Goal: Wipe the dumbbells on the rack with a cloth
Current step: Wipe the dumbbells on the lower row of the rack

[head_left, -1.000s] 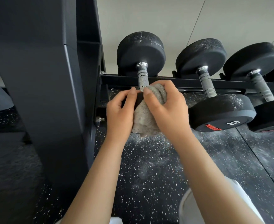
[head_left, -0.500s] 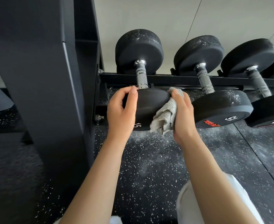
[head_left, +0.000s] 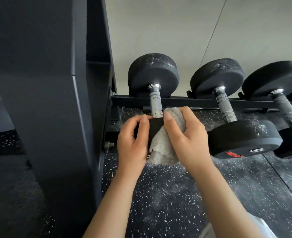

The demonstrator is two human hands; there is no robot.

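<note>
The leftmost black dumbbell (head_left: 153,75) rests on the dark rack (head_left: 184,101), its silver handle sloping down toward me. My left hand (head_left: 133,143) grips the left side of its near head, which is mostly hidden. My right hand (head_left: 187,138) presses a grey fluffy cloth (head_left: 160,150) over the top and front of that head. A second dumbbell (head_left: 241,140) lies just to the right, dusty on top, with a third dumbbell (head_left: 272,78) beyond it.
A broad dark upright post (head_left: 43,100) of the rack stands at the left, close to my left hand. Black speckled rubber floor (head_left: 176,203) lies below. A pale wall (head_left: 176,31) is behind the rack.
My right hand has slid the cloth from the right side of the near head back over its top and front. The left hand has stayed on the head's left side.
</note>
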